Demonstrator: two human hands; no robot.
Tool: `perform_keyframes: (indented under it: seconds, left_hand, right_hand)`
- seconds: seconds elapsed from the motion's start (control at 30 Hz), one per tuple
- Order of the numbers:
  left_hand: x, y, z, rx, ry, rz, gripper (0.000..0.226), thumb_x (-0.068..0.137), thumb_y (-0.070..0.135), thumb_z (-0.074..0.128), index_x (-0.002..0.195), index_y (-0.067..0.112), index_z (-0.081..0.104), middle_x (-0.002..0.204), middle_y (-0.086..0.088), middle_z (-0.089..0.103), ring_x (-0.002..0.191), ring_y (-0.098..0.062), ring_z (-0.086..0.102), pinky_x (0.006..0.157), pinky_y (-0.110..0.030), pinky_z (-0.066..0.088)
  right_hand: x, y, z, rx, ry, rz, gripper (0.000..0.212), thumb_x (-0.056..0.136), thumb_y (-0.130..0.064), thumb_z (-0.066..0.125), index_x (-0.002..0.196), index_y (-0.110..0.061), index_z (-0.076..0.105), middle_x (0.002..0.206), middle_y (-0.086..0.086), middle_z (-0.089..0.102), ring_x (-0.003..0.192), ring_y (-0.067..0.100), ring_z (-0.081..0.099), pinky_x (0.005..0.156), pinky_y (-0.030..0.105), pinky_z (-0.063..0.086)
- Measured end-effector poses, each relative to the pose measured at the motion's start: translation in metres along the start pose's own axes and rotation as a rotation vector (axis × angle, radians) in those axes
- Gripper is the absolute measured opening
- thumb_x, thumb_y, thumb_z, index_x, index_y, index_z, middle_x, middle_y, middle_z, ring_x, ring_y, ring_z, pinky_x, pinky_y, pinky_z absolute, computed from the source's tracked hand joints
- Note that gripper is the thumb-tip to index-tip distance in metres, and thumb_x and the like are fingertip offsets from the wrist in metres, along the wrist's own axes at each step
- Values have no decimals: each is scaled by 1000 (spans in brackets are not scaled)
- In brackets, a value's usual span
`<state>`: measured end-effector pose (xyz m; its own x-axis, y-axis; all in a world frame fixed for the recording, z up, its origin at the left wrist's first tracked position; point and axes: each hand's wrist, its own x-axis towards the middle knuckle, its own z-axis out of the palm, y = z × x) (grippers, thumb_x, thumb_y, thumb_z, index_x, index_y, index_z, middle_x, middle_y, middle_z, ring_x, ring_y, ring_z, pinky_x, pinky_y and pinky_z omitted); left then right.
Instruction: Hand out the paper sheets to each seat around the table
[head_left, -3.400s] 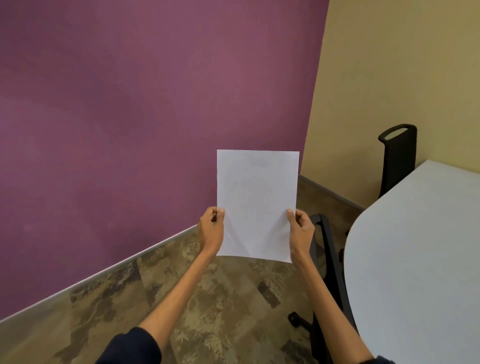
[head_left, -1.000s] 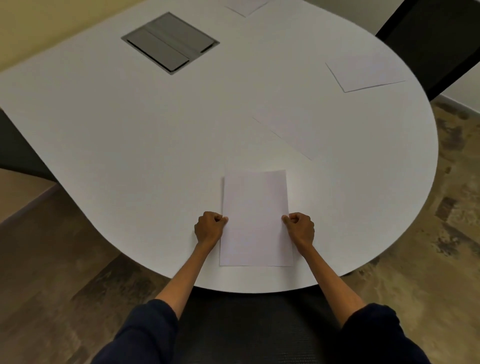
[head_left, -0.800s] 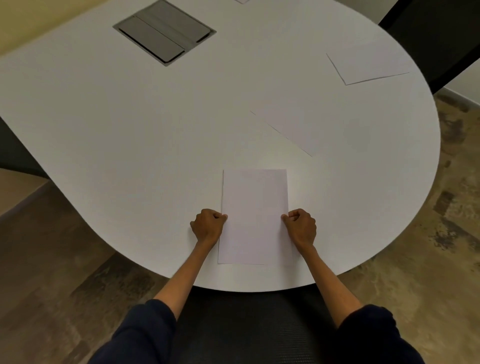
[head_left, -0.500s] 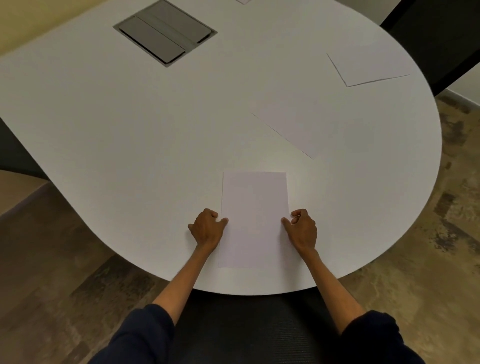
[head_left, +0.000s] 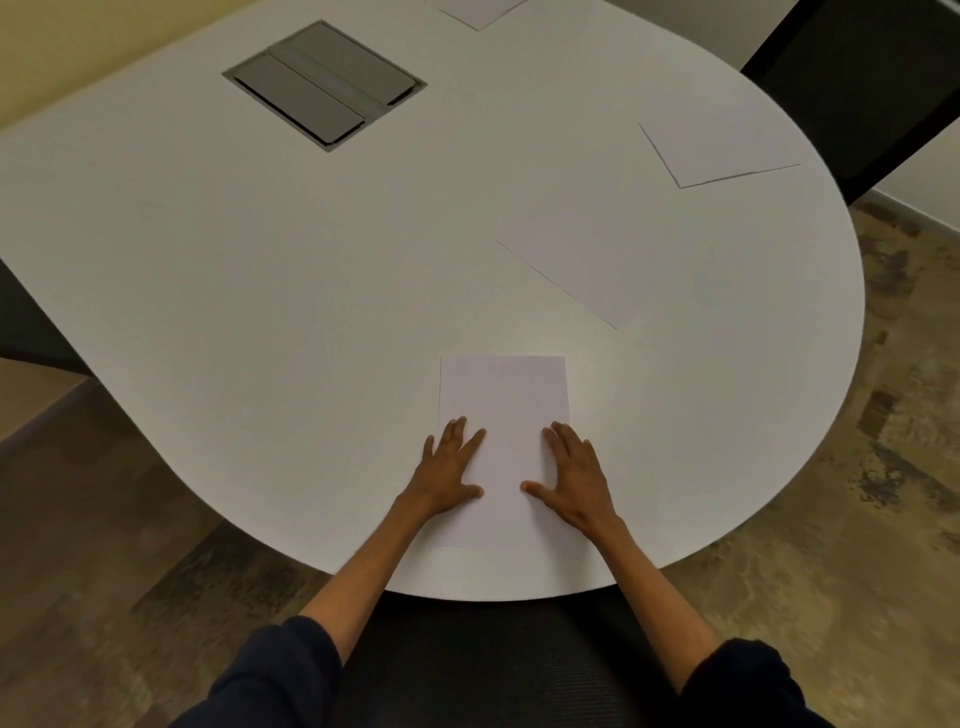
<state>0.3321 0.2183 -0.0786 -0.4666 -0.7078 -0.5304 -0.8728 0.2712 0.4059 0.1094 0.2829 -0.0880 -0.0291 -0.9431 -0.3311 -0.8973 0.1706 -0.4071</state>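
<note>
A white paper sheet (head_left: 503, 400) lies flat on the white table (head_left: 260, 291) near its rounded front edge. My left hand (head_left: 451, 470) rests palm down on the sheet's left edge with fingers spread. My right hand (head_left: 574, 475) lies flat on its right side, fingers apart. Neither hand grips the sheet. A second sheet (head_left: 576, 270) lies further in, angled, right of centre. A third sheet (head_left: 722, 145) lies near the right rim. The corner of another sheet (head_left: 475, 9) shows at the top edge.
A grey cable hatch (head_left: 324, 83) is set into the table at the back left. A dark chair seat (head_left: 498, 665) is under me at the front edge. Another dark chair (head_left: 857, 78) stands at the upper right. Patterned floor surrounds the table.
I turned from the purple wall to the table and laid the held sheet down. Both fists let go of its edges and spread flat onto the sheet.
</note>
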Motion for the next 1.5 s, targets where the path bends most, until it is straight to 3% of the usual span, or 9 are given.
perform_keyframes:
  seconds: [0.67,0.77,0.93,1.17,1.27,1.5]
  left_hand:
    - [-6,-2,11,-23,75,10,90,92,38,59,156,20,-1,163,-8,-15,151,-24,-16,122,-45,-5]
    - [-15,4,11,-56,137,-29,87,92,49,54,157,21,2,164,-7,-11,152,-22,-13,123,-45,-2]
    - [-34,20,-7,-95,310,-20,87,90,59,51,157,24,8,165,-6,-8,151,-22,-17,123,-47,0]
    - [-65,47,-53,-135,558,120,79,93,61,44,156,23,14,165,-1,5,152,-14,-7,124,-44,8]
    - [-74,69,-73,-120,670,200,76,94,59,43,155,20,21,164,-1,13,152,-12,-3,124,-44,13]
    - [-87,136,-119,-88,787,352,74,96,57,41,155,17,23,163,-7,19,152,-20,7,123,-46,17]
  right_hand:
    - [-7,-6,-1,6,18,22,92,88,-59,59,157,-13,17,165,3,13,153,18,10,125,42,7]
    - [-11,-11,-6,46,126,50,83,89,-59,58,152,-14,31,161,4,26,150,19,22,125,43,8]
    - [-25,-25,-28,128,365,53,52,94,-45,59,136,-14,52,141,3,51,135,21,46,123,42,19]
    - [-57,-48,-76,253,819,119,28,99,-28,55,124,-16,58,123,0,61,116,19,58,109,46,39]
    - [-76,-52,-100,280,936,165,31,99,-27,54,129,-17,55,127,0,60,120,19,56,110,41,38]
    - [-114,-48,-170,234,1005,204,52,102,-35,47,148,-11,42,150,9,47,139,25,43,117,41,28]
